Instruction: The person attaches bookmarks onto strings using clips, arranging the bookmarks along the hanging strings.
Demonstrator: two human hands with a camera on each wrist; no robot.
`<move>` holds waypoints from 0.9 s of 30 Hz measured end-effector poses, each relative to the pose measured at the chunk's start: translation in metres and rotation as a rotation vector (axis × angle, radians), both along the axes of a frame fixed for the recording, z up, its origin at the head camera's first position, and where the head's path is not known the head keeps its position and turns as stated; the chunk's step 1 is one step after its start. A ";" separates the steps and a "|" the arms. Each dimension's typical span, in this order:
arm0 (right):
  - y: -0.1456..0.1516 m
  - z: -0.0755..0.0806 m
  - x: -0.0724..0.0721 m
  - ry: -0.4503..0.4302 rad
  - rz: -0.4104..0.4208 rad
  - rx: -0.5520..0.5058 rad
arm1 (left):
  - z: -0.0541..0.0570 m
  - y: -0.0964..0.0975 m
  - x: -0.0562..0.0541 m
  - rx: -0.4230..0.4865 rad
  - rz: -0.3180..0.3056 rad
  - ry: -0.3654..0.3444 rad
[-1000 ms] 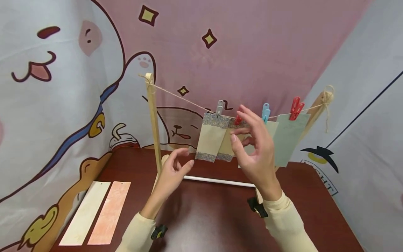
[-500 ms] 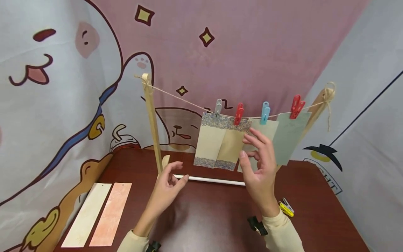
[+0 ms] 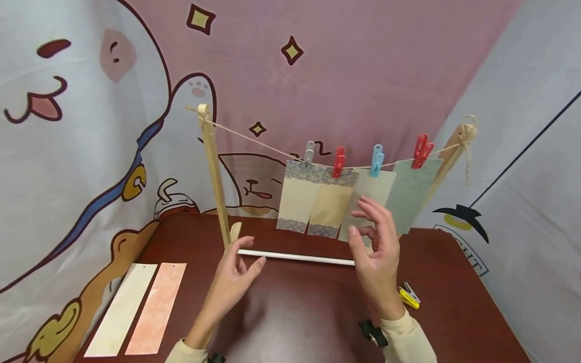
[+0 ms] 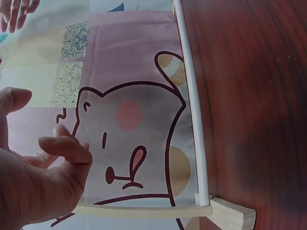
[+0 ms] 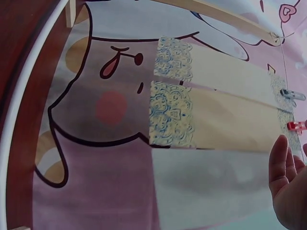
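Observation:
Paper cards hang side by side from a string [image 3: 254, 139]. A cream card [image 3: 299, 199] and a tan card [image 3: 333, 209] have blue patterned borders. To their right hang a pale grey card [image 3: 375, 189] and a pale green card [image 3: 410, 196]. Small clothespins fasten them: a grey one [image 3: 309, 153], a red one [image 3: 339, 164], a blue one [image 3: 376, 164] and another red one [image 3: 423, 154]. My right hand [image 3: 378, 257], empty with loosely bent fingers, is in front of the pale grey card. My left hand [image 3: 231, 277], likewise empty, hovers by the left post [image 3: 213, 176].
A white rod [image 3: 299, 257] joins the feet of the wooden stand, whose right post [image 3: 447, 161] holds the string's other end. On the table's left lie a cream strip [image 3: 120, 312] and a peach strip [image 3: 156, 310]. Yellow and grey clothespins [image 3: 409, 297] lie right of my right wrist.
Both hands have drawn down from the string; the left also shifted left. The right hand no longer covers the middle red clothespin, and the loose clothespins on the table came into sight.

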State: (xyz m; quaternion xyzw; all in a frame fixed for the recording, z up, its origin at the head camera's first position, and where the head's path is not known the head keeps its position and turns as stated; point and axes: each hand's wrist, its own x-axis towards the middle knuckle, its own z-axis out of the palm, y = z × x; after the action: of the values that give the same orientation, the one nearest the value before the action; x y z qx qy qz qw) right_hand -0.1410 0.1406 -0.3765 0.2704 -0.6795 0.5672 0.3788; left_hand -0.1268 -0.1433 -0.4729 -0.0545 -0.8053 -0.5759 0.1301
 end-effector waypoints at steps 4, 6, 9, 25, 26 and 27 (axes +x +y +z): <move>0.007 -0.005 0.002 -0.006 -0.024 -0.010 | -0.001 -0.004 0.004 -0.035 0.025 -0.018; 0.012 -0.011 0.000 -0.015 -0.042 -0.006 | -0.002 -0.006 0.006 -0.043 0.031 -0.027; 0.016 -0.015 -0.001 -0.034 -0.060 0.003 | -0.001 -0.009 0.008 -0.045 0.038 -0.030; 0.031 -0.032 0.010 -0.105 -0.122 0.052 | -0.006 -0.021 0.015 -0.082 0.075 -0.113; 0.033 -0.034 0.010 -0.109 -0.125 0.052 | -0.007 -0.022 0.016 -0.083 0.082 -0.114; 0.034 -0.036 0.010 -0.112 -0.127 0.052 | -0.007 -0.023 0.016 -0.084 0.087 -0.113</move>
State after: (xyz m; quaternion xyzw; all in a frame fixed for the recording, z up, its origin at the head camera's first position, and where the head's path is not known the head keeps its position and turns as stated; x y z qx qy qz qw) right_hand -0.1312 0.1745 -0.4130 0.2043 -0.7300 0.5382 0.3683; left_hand -0.1104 -0.1661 -0.4799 0.0076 -0.8365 -0.5375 0.1068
